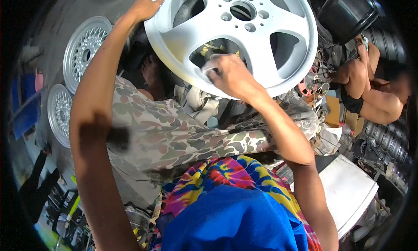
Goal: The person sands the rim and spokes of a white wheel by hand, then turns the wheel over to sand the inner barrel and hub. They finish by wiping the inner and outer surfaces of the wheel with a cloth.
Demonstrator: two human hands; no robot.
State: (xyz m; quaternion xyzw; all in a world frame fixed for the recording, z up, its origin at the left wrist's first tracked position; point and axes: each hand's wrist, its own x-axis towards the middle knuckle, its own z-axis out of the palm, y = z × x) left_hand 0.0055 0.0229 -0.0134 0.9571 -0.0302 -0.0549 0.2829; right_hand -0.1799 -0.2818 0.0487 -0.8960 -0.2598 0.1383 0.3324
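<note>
A large white-grey alloy wheel rim with broad spokes and a ring of bolt holes fills the upper middle. My left hand grips its outer edge at the upper left, thumb on the front side. My right hand is at the lower part of the rim, in front of a spoke opening, fingers curled in. Motion blurs its fingertips; a small greyish piece seems to be pinched there, but I cannot make out what it is. A yellowish tint shows on the rim's lower left.
Two silver mesh-style wheels stand at the left. My camouflage trousers lie below the rim. At the right another person sits near a black wheel barrel and stacked wheels. A white panel lies lower right, among clutter.
</note>
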